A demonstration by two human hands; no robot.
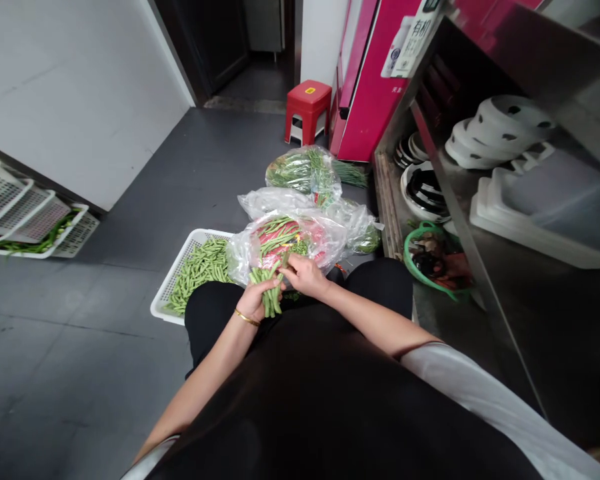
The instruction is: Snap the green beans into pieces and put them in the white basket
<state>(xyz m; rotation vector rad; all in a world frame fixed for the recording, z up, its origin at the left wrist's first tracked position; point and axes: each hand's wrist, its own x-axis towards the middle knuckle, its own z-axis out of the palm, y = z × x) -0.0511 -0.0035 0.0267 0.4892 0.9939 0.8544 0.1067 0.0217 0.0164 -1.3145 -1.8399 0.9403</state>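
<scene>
My left hand (255,299), with a gold bracelet at its wrist, is closed around a bunch of green beans (271,303). Close beside it, my right hand (306,274) has its fingers pinched at the upper end of the bunch; what lies between the fingertips is too small to make out for sure. Just beyond both hands lies an opened clear plastic bag (240,257) with long green beans on something red inside. To the left, a white perforated basket (156,301) holds many short green bean pieces.
More bagged greens (293,170) lie farther ahead, before a red stool (309,100). White crates (40,217) stand along the left wall. On the right are a metal shelf (463,207) with dishes and a green basket (411,267). A pink cabinet (365,93) stands behind.
</scene>
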